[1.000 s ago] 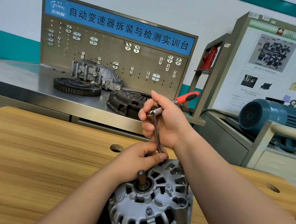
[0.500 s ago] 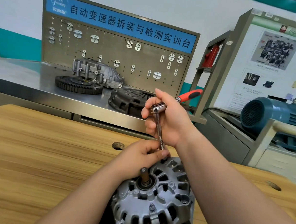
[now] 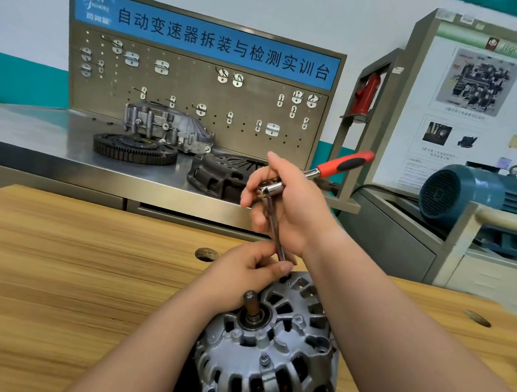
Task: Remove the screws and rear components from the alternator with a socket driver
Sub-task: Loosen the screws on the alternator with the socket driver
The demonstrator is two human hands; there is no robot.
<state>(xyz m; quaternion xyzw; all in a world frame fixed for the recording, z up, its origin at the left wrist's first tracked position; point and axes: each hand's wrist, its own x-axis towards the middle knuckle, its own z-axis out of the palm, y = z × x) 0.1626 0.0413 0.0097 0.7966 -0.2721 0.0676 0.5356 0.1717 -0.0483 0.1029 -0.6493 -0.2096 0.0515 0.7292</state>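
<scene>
Early yet — your right hand (image 3: pixel 291 212) grips socket driver (image 3: pixel 270 191) head, left hand (image 3: pixel 245 273) pinches its shaft; alternator (image 3: pixel 271 349) whole, screws (image 3: pixel 264 360) seemingly all in.

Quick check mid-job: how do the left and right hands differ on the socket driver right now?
The right hand grips the socket driver at its head, high above the alternator; the left hand pinches its shaft's lower end at the housing. The right hand is raised clear; the left rests against the alternator. Both hold the same tool.
</scene>
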